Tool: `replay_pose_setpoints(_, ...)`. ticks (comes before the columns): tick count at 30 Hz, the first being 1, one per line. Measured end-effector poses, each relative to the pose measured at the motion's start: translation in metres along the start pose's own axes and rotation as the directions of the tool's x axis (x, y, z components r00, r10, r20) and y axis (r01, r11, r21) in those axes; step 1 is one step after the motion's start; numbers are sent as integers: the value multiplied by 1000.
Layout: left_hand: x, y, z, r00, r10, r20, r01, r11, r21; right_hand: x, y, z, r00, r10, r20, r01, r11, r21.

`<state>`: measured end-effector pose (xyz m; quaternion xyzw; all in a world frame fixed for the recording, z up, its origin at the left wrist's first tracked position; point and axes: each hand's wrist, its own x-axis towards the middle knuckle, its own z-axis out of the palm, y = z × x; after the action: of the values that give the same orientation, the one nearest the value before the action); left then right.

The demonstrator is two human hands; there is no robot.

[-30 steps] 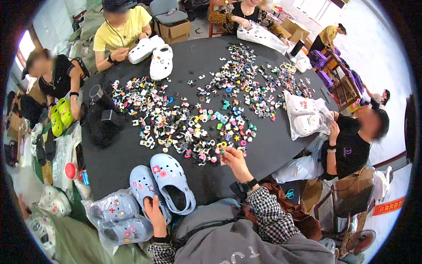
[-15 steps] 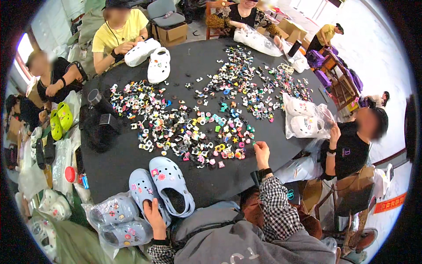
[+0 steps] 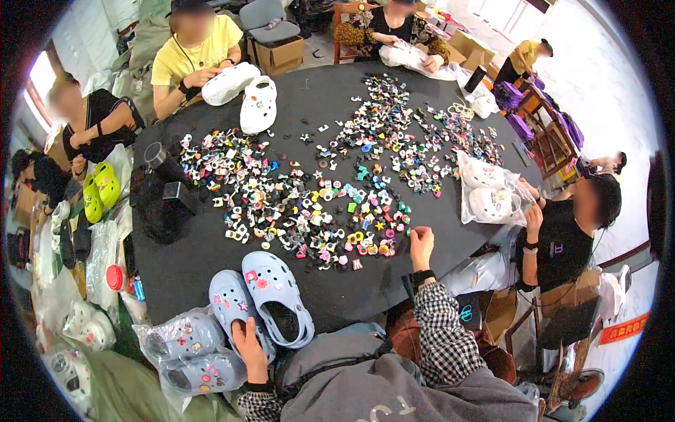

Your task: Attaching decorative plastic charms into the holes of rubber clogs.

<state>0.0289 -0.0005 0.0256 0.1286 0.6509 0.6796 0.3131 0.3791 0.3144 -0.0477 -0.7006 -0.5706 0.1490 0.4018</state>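
Two grey-blue foam clogs stand side by side at the table's near edge, toes pointing away from me. My left hand (image 3: 249, 346) grips the left clog (image 3: 228, 294) at its heel opening, fingers partly hidden inside. The right clog (image 3: 266, 271) carries pink flower charms on its toe, and nothing holds it. My right hand (image 3: 422, 246) is just above the table beside the near right edge of a wide pile of small colourful shoe charms (image 3: 309, 211). Its fingers are pinched together; a tiny green speck shows at the tips, too small to name.
A bagged pair of grey-blue clogs (image 3: 184, 336) lies left of my left hand. Co-workers around the black table (image 3: 351, 292) handle white clogs (image 3: 259, 105) and a bagged white pair (image 3: 491, 193). A dark cylinder (image 3: 160, 158) and black box (image 3: 179, 195) stand left; lime clogs (image 3: 102, 190) lie beyond.
My hands and the clogs keep nearly the same places; the whole view shifts slightly. The co-worker at the far side has lowered the bagged clogs and gathered the plastic.
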Motion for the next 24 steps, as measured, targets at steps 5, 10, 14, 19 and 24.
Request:
replay_pose_setpoints(5, -1, -5, -8, 999, -30, -32, 30, 999, 21, -45, -101, 10, 901, -273, 336, 188, 945, 266)
replay_pose_setpoints(10, 2, -3, -6, 1000, -2, 23, 1, 999, 39, -78, -173, 44, 663, -555, 503, 403, 830, 385)
replay_pose_setpoints(14, 0, 6, -6, 998, -55, -19, 58, 967, 248, -90, -177, 77, 597, -609, 522, 578, 778, 247)
replay_pose_setpoints(19, 0, 5, -7, 1000, -26, -11, 28, 976, 214, -91, -174, 74, 631, -604, 487, 524, 794, 308)
replay_pose_setpoints(24, -1, 7, 2, 1000, -18, -25, 20, 998, 67, -90, -183, 56, 704, -419, 574, 213, 895, 393)
